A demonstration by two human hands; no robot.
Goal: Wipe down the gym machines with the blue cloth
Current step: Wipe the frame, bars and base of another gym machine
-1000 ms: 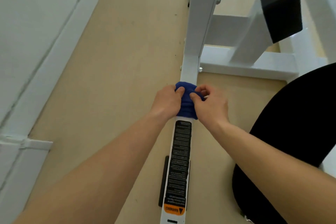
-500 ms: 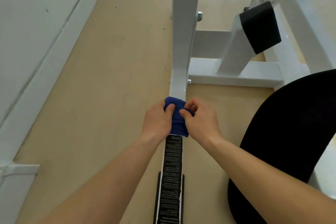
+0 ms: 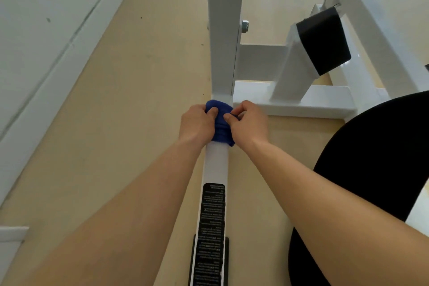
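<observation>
A blue cloth (image 3: 220, 126) is bunched around a white metal bar (image 3: 217, 165) of the gym machine, near where the bar meets the frame's upright post (image 3: 224, 30). My left hand (image 3: 197, 123) grips the cloth from the left side. From the right, my right hand (image 3: 248, 122) grips it with curled fingers. Both thumbs press on top of the cloth. A black warning label (image 3: 212, 227) runs along the bar below my hands.
White cross beams (image 3: 301, 100) of the frame lie on the tan floor to the right, with a black pad (image 3: 323, 43) on a slanted strut. A black seat (image 3: 376, 158) fills the right side. A white wall and skirting (image 3: 46, 76) run along the left.
Both hands have slid the cloth along the bar away from the warning label, toward the upright post; bare white bar now shows between cloth and label.
</observation>
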